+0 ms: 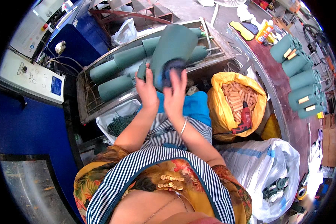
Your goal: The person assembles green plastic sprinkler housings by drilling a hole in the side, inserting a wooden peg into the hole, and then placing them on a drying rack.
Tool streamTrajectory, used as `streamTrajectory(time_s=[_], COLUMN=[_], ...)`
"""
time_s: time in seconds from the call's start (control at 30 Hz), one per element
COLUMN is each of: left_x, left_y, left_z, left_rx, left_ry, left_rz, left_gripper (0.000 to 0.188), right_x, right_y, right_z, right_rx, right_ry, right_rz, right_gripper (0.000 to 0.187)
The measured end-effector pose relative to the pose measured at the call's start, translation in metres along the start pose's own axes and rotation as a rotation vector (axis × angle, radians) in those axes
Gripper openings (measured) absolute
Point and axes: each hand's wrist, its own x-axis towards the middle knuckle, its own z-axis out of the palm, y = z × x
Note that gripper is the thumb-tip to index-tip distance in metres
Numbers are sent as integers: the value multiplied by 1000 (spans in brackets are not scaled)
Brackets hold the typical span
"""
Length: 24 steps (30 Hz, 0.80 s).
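Note:
A large dark green plastic cylinder (175, 43) leans in front of me, its near end toward my lap. My left hand (147, 91) is at its left side, with a small green plastic piece (141, 70) between the thumb and fingers. At the cylinder's near end, my right hand (174, 95) is smeared by motion. Its fingers lie over a dark round part (173, 69) there, and whether they grip it cannot be made out. Behind, a metal-framed trough (86, 112) holds several more green cylinders (115, 88) lying on their sides.
Right of my lap, a yellow sack (217, 87) holds tan pieces and a red power drill (244, 121). A white sack (250, 153) stands nearer. Green cylinders (302, 80) stand on the right-hand table (272, 71). A white bag (104, 125) of green strips sits left; blue machinery (37, 127) is beyond.

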Motion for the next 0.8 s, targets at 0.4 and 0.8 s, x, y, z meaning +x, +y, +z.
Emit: streamTrajectory(time_s=[0.4, 0.8], left_x=[10, 12], left_y=[-18, 20], left_z=[-49, -48], left_rx=[-853, -77], left_ry=[-480, -683], left_rz=[-968, -436], left_gripper=[40, 40], right_x=[20, 36], right_y=[15, 36], right_z=[-28, -188], right_rx=[1508, 314], right_ry=[-81, -270], right_rz=[913, 465], right_gripper=[51, 34])
